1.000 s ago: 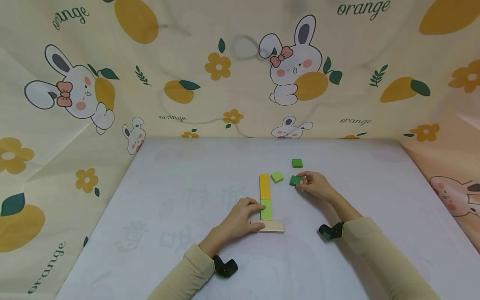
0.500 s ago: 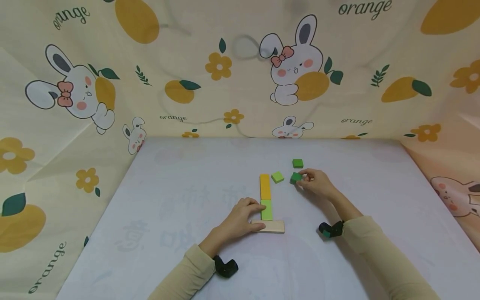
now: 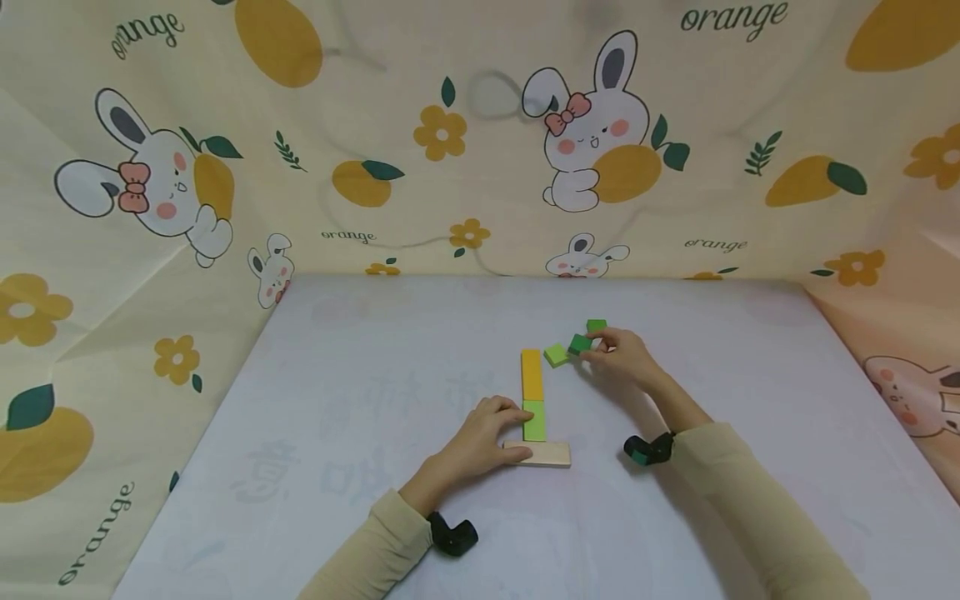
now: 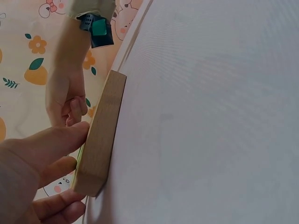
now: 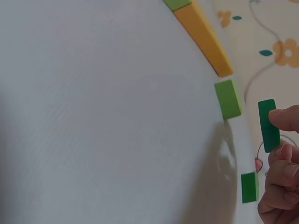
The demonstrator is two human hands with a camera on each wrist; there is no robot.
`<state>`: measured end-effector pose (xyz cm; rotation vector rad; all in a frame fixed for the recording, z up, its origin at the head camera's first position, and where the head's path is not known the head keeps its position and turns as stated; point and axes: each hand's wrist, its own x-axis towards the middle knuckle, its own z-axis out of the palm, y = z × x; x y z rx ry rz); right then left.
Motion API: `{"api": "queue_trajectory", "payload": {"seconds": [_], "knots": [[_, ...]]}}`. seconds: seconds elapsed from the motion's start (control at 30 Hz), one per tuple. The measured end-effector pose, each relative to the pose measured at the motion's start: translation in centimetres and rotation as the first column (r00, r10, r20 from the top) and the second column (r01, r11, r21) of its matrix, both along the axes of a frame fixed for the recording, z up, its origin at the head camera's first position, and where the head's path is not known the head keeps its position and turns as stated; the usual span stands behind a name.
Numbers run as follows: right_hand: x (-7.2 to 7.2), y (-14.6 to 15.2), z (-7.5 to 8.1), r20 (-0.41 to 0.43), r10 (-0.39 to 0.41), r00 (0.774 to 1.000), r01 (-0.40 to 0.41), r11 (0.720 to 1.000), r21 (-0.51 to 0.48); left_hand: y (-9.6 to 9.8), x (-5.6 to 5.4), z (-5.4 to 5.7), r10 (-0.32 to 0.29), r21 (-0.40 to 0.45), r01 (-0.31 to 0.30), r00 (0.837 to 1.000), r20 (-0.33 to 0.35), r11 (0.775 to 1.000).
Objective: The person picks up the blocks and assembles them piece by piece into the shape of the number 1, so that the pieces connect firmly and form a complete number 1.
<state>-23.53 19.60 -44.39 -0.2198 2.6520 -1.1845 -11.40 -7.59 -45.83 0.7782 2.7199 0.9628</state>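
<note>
In the head view my right hand (image 3: 628,358) pinches a dark green block (image 3: 579,344) between thumb and fingers. The right wrist view shows this dark green block (image 5: 268,125) held up off the table, tilted. My left hand (image 3: 480,437) rests beside a T-like row, its thumb on the plain wooden block (image 3: 551,455) and a fingertip on the light green block (image 3: 535,427). A yellow block (image 3: 532,375) continues the row away from me. Seen from the left wrist, the wooden block (image 4: 100,135) stands beside the thumb.
A loose light green square block (image 3: 556,356) lies right of the yellow block's far end. Another green block (image 3: 596,324) sits farther back, partly behind the right hand. White table (image 3: 360,358) surrounds them, with a patterned cloth (image 3: 420,192) behind.
My right hand has moved left and slightly away from me with the dark green block, bringing it near the loose light green one. The left hand and the row have not moved.
</note>
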Motion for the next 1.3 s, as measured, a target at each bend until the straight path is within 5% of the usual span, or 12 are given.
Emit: {"api": "queue_trajectory", "payload": {"seconds": [1.3], "knots": [[-1.6, -5.4, -0.8, -0.028, -0.079, 0.996, 0.079, 0.996, -0.031, 0.1, -0.1, 0.0, 0.011, -0.006, -0.01, 0.999, 0.037, 1.0]]}}
